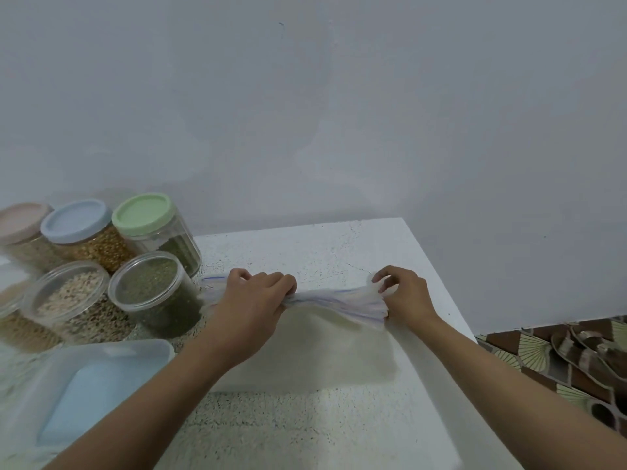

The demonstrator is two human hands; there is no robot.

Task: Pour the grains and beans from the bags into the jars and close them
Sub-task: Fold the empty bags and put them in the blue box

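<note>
Centrally, a flat stack of plastic bags (339,351) is laid on the white speckled desk (332,245), closer to its right edge than to its left. The top of the stack, marked with thin blue lines, is gathered into a bunch and held at both ends. The left grip (252,300) is closed over the bunch from above, with the fingers curled round it. The right grip (405,295) is pinched on the other end, with thumb and bent fingertips on the plastic.

Along the desk's left side, towards the far edge, three closed jars are stood in a row: a pink-lidded jar (22,220), a blue-lidded jar (76,222) and a green-lidded jar (142,212). Just in front of them two lidless jars are set side by side. The open jar of green beans (149,286) is just beside the bags' left end, and the open jar of mixed grains (68,296) is to its left. Towards the near left corner a translucent tub (84,378) with pale blue inside is seen. Beyond the right edge, sandals (587,351) are seen on a patterned floor.
</note>
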